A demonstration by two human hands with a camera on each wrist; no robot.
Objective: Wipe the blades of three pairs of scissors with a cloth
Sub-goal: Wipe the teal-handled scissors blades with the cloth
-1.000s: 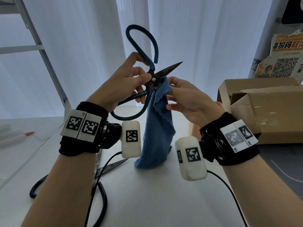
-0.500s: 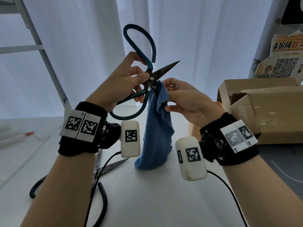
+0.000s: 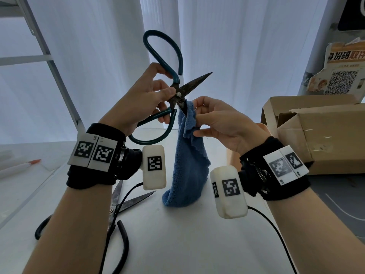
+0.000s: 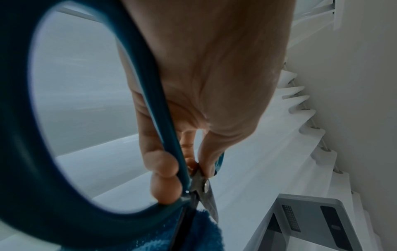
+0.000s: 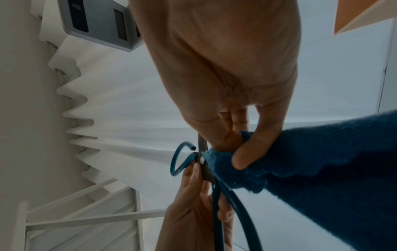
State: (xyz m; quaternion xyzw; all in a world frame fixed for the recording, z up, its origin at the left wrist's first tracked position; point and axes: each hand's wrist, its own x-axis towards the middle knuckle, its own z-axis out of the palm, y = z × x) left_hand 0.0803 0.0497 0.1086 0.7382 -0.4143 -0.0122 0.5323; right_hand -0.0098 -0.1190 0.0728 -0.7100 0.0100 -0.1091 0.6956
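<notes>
Above the white worktop (image 3: 187,244), before white curtains (image 3: 237,46), your left hand (image 3: 138,101) is gripping the open teal-handled scissors (image 3: 178,91) while your right hand (image 3: 223,123) is pinching the blue cloth (image 3: 189,165) around the lower blade, a cardboard box (image 3: 324,135) sitting far right.

Hidden, cropped and blurred items

Lower blade of teal scissors (image 3: 178,95): tip wrapped in cloth (image 3: 188,159). Black scissors (image 3: 120,204): pivot partly behind left forearm and cable. Box (image 3: 324,135): cut off at the right edge. Poster (image 3: 345,76): print blurred, also cropped. Teal handle loop, left wrist view: close, blurred, cropped.
</notes>
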